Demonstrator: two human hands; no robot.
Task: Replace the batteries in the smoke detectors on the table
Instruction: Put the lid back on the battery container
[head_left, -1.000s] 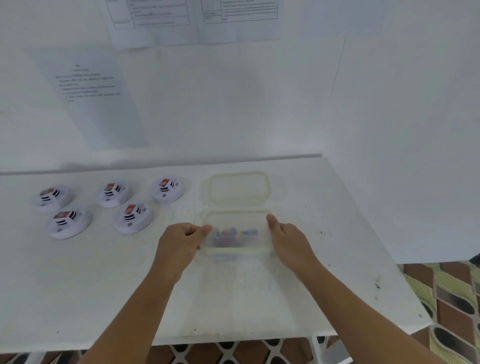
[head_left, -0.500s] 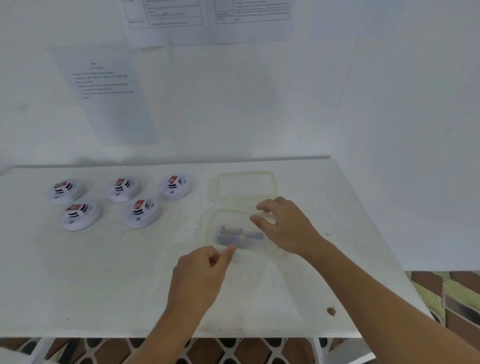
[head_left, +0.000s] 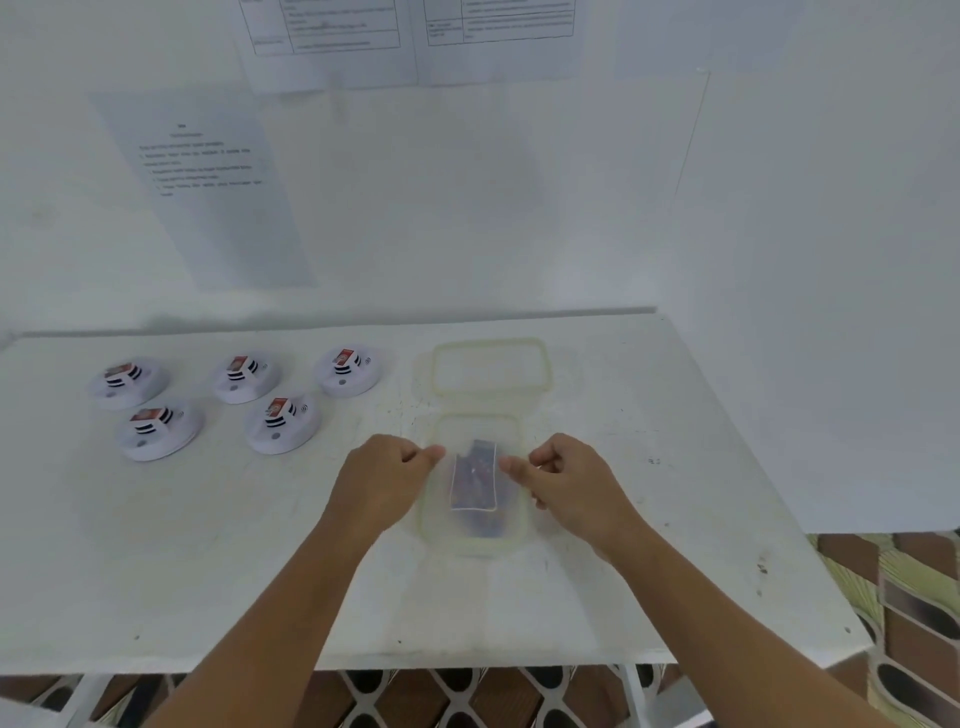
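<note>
Both hands, left and right, pinch a clear bag of batteries above the tub; five smoke detectors wait leftward. Tearing unevenly could scatter batteries.

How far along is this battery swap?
Barely started. Done: the lid lies off behind the clear container. In hand: the left hand and right hand pinch a clear packet of what look like batteries above it. Left: all five smoke detectors sit untouched.
</note>
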